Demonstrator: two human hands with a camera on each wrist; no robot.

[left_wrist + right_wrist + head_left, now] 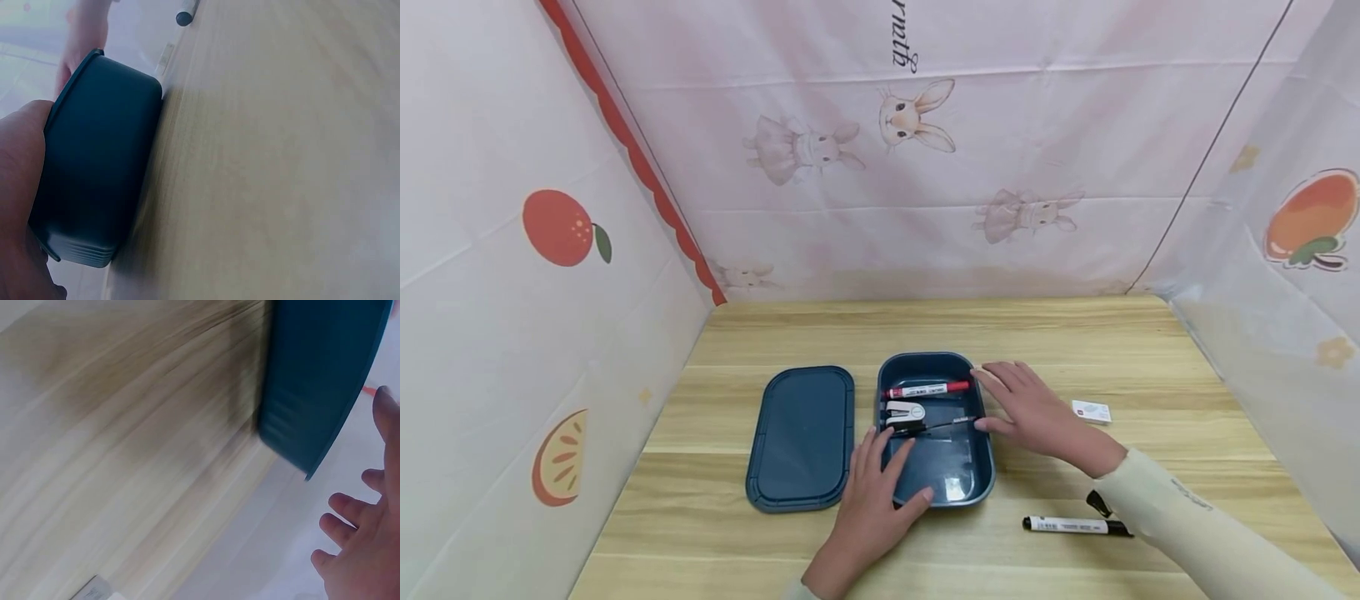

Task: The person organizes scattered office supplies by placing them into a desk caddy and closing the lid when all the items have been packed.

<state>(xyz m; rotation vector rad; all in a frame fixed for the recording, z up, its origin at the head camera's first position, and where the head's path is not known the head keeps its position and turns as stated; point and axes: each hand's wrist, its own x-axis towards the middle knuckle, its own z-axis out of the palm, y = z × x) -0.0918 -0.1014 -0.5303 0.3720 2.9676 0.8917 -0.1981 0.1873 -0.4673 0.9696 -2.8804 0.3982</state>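
Observation:
A dark blue plastic box [936, 496] stands on the table between my two hands. Inside lie a red-capped marker [928, 389], a small white stapler-like item [906, 412] and a slim black pen [942, 426] set crosswise. My left hand [874, 505] lies over the box's left front rim, fingers spread, fingertips right by the pen's black end. At the right rim is my right hand [1028, 410], fingers extended, its thumb tip by the pen's other end. The right wrist view shows its fingers [350, 509] apart beside the box wall [312, 375].
The matching blue lid [801, 437] lies flat left of the box. Right of it are a black-capped white marker [1071, 525], a small white packet [1092, 412] and a black object [1098, 502] partly behind my right sleeve. Printed cloth walls enclose the table's back and sides.

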